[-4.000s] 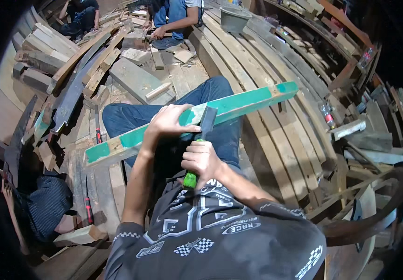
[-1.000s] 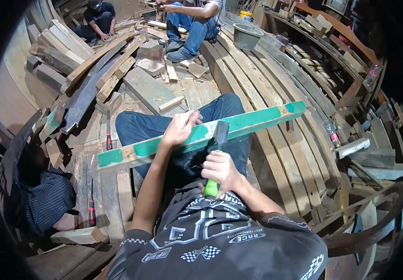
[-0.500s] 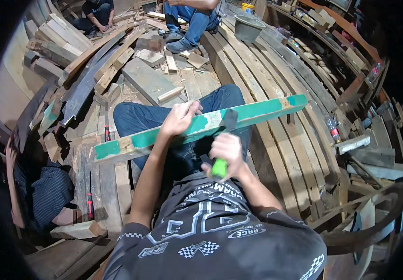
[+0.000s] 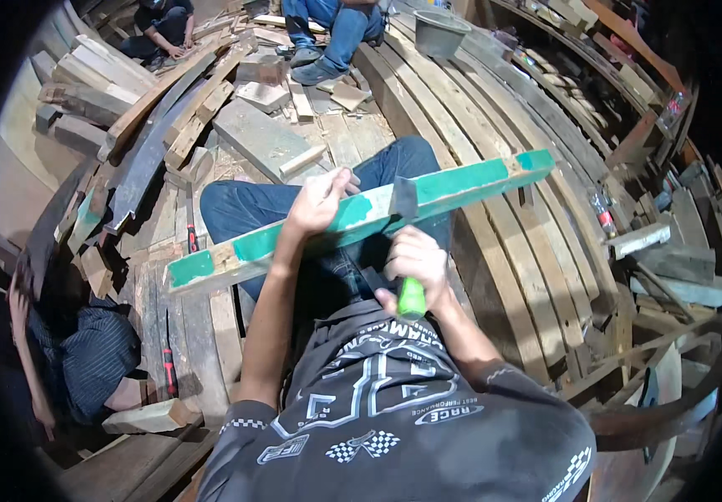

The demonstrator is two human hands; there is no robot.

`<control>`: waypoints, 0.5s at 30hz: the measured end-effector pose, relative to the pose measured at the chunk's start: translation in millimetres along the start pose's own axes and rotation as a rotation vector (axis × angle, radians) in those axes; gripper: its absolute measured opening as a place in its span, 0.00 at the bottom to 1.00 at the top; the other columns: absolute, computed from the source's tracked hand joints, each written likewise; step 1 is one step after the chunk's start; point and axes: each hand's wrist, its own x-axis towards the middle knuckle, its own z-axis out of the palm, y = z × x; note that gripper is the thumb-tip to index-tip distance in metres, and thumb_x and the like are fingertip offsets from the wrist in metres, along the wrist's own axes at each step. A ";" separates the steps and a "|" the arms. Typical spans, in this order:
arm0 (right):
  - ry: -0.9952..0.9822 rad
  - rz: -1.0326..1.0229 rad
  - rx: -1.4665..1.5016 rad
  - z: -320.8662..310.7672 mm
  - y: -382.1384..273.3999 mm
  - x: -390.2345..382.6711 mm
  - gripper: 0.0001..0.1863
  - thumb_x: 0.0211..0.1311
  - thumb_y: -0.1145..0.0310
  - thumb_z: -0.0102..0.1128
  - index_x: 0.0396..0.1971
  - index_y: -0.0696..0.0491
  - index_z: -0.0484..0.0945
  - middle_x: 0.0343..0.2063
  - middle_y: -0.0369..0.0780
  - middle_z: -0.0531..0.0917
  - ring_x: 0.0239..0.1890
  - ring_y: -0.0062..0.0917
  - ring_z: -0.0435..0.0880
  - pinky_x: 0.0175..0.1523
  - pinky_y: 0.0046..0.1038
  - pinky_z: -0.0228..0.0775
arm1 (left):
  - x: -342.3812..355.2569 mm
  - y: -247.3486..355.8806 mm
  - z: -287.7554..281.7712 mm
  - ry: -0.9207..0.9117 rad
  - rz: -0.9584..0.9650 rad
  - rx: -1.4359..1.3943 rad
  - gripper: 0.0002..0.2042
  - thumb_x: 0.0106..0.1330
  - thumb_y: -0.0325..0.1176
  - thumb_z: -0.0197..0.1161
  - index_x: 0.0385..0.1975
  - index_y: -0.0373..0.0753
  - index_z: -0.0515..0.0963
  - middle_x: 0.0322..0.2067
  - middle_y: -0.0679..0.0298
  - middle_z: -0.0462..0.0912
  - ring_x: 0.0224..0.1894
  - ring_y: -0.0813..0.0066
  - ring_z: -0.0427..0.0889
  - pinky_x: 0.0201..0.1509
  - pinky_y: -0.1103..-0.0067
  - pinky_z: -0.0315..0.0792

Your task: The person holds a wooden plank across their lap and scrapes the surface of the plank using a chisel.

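Observation:
A long wooden beam (image 4: pixel 454 181) with worn green paint lies across my lap, its right end tilted farther away. My left hand (image 4: pixel 319 203) grips it left of the middle, with the fingers over its far edge. My right hand (image 4: pixel 418 258) is closed round the green handle (image 4: pixel 411 299) of a scraper-like tool. Its flat dark blade (image 4: pixel 405 198) is over the beam's painted face, beside a patch of bare wood; whether it touches, I cannot tell. My fingers partly hide the tool's shaft.
Long planks (image 4: pixel 507 251) run along my right. A grey bucket (image 4: pixel 440 35) stands on them at the back. Red-and-black screwdrivers (image 4: pixel 169 368) lie at my left. Two people sit ahead, and another person's arm (image 4: pixel 30 360) shows at far left. Wood offcuts (image 4: pixel 263 96) litter the floor.
The tool's blade has moved slightly up and left along the beam, and my right hand has shifted a little to the right. My left hand keeps its hold. The whole view has tilted slightly.

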 end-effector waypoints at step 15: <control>0.036 0.097 0.146 -23.0 -7.0 8.5 0.15 0.33 0.65 0.71 0.18 0.54 0.74 0.20 0.39 0.76 0.26 0.34 0.76 0.44 0.37 0.70 | -3.1 3.8 0.0 -0.030 -0.013 0.058 0.24 0.82 0.43 0.42 0.42 0.29 0.81 0.34 0.54 0.89 0.34 0.69 0.85 0.45 0.72 0.78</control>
